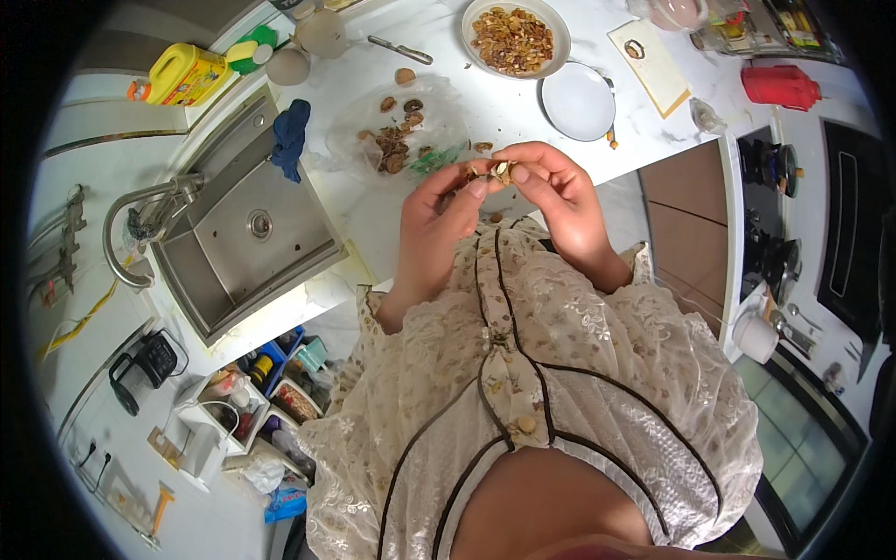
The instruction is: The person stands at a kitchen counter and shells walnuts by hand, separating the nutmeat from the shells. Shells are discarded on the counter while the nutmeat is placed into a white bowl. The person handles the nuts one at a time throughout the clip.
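Observation:
Between my fingertips, in front of my chest, is a cracked piece of walnut (502, 172) showing pale kernel and brown shell. My left hand (448, 203) pinches it from one side, with another brown shell bit partly hidden in its fingers. From the other side my right hand (553, 182) grips it with thumb and forefinger. Just beyond my left hand, a clear plastic bag (441, 105) lies spread on the counter, bearing broken walnut shells (393, 148) and several whole-looking nuts. A white bowl (467, 50) farther back holds many walnut kernels (514, 40).
Right of the bowl is a white plate (578, 101). A folding knife (400, 50) lies behind the bag. A steel sink (231, 241) with a dark blue cloth (290, 140) on its rim is at left. A notepad (651, 66) and gas stove (759, 203) are at right.

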`<state>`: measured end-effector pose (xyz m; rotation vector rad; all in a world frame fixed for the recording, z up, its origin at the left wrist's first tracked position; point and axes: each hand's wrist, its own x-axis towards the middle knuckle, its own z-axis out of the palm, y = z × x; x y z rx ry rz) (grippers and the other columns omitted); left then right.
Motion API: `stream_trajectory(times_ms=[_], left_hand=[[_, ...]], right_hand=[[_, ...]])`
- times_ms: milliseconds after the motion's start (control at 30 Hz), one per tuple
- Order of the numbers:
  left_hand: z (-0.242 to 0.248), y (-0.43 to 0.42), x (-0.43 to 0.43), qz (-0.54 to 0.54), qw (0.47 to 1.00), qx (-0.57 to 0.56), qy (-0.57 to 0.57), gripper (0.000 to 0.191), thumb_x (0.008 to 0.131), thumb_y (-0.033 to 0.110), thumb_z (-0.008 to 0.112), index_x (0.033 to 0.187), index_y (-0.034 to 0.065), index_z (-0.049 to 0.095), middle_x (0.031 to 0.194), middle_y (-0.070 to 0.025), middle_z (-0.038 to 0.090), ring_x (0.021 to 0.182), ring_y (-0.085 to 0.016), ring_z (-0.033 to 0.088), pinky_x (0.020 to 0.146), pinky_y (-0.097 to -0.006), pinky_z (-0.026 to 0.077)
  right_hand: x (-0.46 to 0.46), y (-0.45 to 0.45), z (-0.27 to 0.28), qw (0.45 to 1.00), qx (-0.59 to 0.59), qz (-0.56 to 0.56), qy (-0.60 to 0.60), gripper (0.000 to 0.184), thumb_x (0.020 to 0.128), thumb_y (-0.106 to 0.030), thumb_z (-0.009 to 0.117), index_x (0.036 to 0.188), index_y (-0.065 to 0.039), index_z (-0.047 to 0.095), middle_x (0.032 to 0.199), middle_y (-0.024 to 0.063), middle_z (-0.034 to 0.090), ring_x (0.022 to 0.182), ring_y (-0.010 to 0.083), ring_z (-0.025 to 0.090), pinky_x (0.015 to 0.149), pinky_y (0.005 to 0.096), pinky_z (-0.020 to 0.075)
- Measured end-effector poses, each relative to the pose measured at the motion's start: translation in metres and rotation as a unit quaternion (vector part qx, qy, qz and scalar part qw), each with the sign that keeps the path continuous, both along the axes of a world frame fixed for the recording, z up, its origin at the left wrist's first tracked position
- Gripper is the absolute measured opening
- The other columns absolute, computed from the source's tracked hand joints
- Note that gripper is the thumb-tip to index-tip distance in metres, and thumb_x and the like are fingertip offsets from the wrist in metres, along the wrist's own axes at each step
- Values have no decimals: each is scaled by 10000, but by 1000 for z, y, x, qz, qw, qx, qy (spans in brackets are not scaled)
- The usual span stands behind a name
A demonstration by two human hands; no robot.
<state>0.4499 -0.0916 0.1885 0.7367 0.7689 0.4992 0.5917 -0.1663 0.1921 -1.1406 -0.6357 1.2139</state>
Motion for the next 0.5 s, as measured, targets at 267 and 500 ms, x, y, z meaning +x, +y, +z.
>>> stream_trajectory(times_ms=[267, 500], left_hand=[[-11, 4, -2, -42, 999, 34, 4, 243, 894, 76, 569, 1117, -21, 584, 871, -14, 617, 590, -22, 376, 516, -175, 293], [-23, 4, -3, -9, 980, -145, -138, 199, 906, 56, 554, 1088, -17, 580, 858, 10, 549, 631, -29, 368, 533, -186, 282]], right_hand=[[-1, -1, 1, 997, 1, 15, -76, 79, 931, 23, 501, 1003, -1, 483, 781, 41, 620, 756, 84, 581, 713, 225, 439], [6, 0, 2, 998, -8, 66, 8, 58, 931, -3, 513, 970, -30, 480, 704, 16, 583, 660, 69, 547, 634, 204, 410]])
